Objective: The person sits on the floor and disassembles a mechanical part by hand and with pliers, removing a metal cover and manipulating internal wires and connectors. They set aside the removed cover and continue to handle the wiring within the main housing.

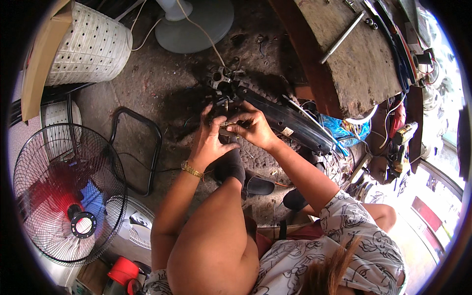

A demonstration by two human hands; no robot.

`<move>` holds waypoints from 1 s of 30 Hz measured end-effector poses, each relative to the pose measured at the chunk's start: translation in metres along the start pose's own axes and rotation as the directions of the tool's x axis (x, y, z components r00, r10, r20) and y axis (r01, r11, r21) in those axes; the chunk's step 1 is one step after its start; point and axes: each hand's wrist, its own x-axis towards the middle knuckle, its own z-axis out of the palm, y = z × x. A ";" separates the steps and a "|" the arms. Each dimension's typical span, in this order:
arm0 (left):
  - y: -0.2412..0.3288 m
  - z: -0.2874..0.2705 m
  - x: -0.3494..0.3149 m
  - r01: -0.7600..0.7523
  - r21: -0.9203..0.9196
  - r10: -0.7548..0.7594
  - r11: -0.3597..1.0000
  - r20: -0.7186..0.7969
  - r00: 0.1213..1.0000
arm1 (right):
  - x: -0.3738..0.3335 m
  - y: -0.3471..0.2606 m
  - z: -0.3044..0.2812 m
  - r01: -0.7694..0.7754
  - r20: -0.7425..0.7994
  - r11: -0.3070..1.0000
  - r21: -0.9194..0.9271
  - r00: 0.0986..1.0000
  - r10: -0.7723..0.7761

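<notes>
- Left hand [209, 140]: fingers bent, index fingertip at the small part, thumb spread apart; whether it grips cannot be told. A gold-coloured watch [192, 169] circles the wrist.
- Right hand [255, 129]: thumb and forefinger pinch the small part.
- Small part [224, 124]: between the fingertips of both hands, largely hidden, too small to identify.
- Metal fitting [220, 77]: just beyond the hands, with round openings.
- Black elongated piece [287, 119]: lies slantwise beside the right hand.
- Bench [361, 66]: upper right, bearing a metal rod [342, 38].
- Fan [71, 194]: at left, behind a wire guard.
</notes>
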 end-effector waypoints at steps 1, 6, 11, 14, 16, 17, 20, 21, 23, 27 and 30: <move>-0.007 0.004 -0.003 -0.007 0.014 0.007 1.000 0.006 1.000 | 0.001 -0.001 0.000 0.002 0.000 1.000 0.000 1.000 -0.002; -0.022 0.017 -0.017 0.029 0.129 -0.025 0.991 -0.034 0.999 | 0.004 -0.011 0.010 0.025 0.024 0.997 -0.075 0.999 -0.023; 0.005 0.014 -0.003 0.240 0.108 -0.229 0.965 -0.106 0.968 | 0.002 -0.005 0.013 0.023 -0.002 0.990 -0.137 1.000 -0.024; 0.006 0.018 -0.008 0.455 0.028 -0.455 0.890 -0.022 0.890 | 0.001 -0.004 0.012 -0.025 0.033 0.974 -0.227 0.999 0.034; 0.004 0.020 -0.010 0.445 0.036 -0.443 0.895 -0.056 0.895 | -0.001 -0.001 0.014 -0.164 0.027 0.984 -0.066 0.986 0.166; 0.003 0.022 -0.010 0.436 0.044 -0.431 0.899 -0.089 0.898 | -0.002 0.000 0.014 -0.163 0.025 0.984 -0.067 0.986 0.165; -0.007 0.025 -0.014 0.355 0.012 -0.345 0.935 -0.209 0.915 | -0.007 0.001 0.019 -0.046 -0.021 0.987 -0.155 0.999 0.044; -0.010 0.025 -0.014 0.352 0.012 -0.342 0.936 -0.204 0.917 | -0.014 0.005 0.023 -0.057 -0.100 0.985 -0.160 0.994 0.041; -0.010 0.024 -0.011 0.413 -0.136 -0.433 0.901 -0.216 0.875 | -0.029 0.005 0.030 -0.065 -0.214 0.967 -0.246 0.977 0.011; -0.016 0.020 -0.006 0.449 -0.392 -0.556 0.803 -0.217 0.803 | -0.046 -0.001 0.052 -0.272 -0.113 0.962 0.001 0.956 0.271; -0.016 0.016 -0.002 0.445 -0.450 -0.562 0.774 -0.165 0.811 | -0.043 -0.014 0.052 -0.486 -0.050 0.868 0.103 0.869 0.493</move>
